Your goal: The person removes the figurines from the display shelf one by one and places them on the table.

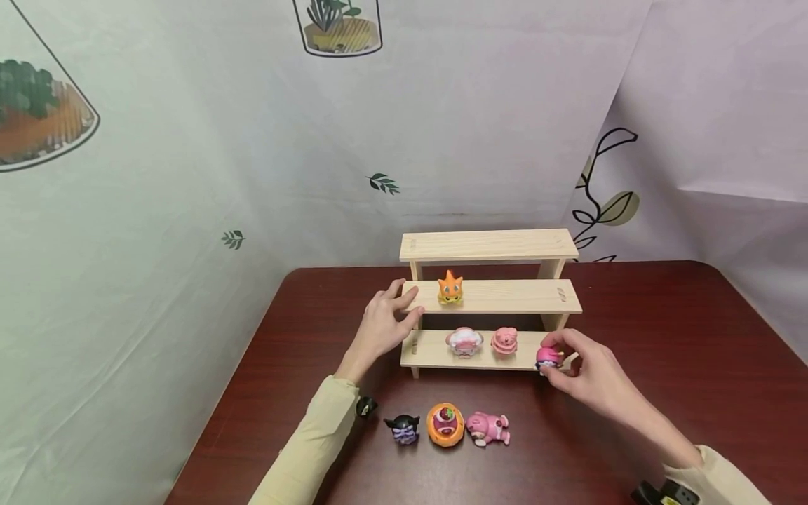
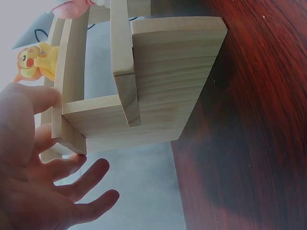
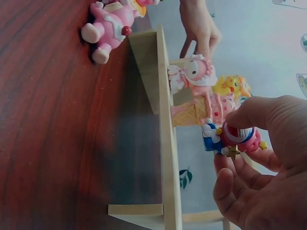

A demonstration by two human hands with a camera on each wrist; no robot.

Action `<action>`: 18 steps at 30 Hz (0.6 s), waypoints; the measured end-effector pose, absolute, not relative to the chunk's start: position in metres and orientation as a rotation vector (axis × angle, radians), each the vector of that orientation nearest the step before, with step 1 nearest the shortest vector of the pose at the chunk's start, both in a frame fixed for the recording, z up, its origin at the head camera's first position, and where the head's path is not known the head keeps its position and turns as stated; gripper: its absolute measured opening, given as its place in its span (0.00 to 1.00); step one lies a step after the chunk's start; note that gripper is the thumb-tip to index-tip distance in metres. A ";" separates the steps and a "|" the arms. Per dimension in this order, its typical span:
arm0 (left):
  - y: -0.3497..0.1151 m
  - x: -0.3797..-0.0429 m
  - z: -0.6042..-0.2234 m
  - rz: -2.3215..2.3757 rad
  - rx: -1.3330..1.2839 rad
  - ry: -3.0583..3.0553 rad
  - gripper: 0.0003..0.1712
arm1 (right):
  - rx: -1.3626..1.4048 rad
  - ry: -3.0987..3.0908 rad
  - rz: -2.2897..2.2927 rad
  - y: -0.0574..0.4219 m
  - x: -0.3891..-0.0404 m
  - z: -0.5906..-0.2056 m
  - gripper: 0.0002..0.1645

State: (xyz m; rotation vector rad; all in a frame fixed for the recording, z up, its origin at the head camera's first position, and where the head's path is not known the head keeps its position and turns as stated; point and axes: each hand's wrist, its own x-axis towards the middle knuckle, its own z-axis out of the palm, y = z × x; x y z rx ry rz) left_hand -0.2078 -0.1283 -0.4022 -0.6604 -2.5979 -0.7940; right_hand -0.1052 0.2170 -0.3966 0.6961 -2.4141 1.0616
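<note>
My right hand (image 1: 593, 368) pinches a small figurine (image 3: 236, 136) with a pink top, blue base and gold star between thumb and fingers. It holds it at the right end of the lowest step of a wooden three-step display shelf (image 1: 489, 244). My left hand (image 1: 381, 324) grips the left end of the middle step, its other fingers spread beyond the end in the left wrist view. An orange-and-yellow figurine (image 1: 450, 287) stands on that middle step. On the lowest step are a pink-and-white figurine (image 1: 464, 342) and a pink figurine on an ice-cream cone (image 3: 192, 110).
On the dark red wooden table (image 1: 284, 442), before the shelf, are a black-and-purple figurine (image 1: 404, 428), a round orange figurine with a berry top (image 1: 445, 425) and a pink figurine lying down (image 1: 488, 428). A printed cloth (image 1: 492, 126) hangs behind the table.
</note>
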 end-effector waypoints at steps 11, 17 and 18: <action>-0.128 -0.208 -0.403 -0.784 -0.659 -2.598 0.26 | 0.727 -2.414 1.128 0.214 -0.098 -0.406 0.27; -0.128 -0.209 -0.403 -0.785 -0.668 -2.585 0.26 | 0.744 -2.408 1.151 0.212 -0.094 -0.411 0.27; -0.128 -0.208 -0.403 -0.788 -0.671 -2.584 0.26 | 0.750 -2.405 1.155 0.211 -0.093 -0.412 0.28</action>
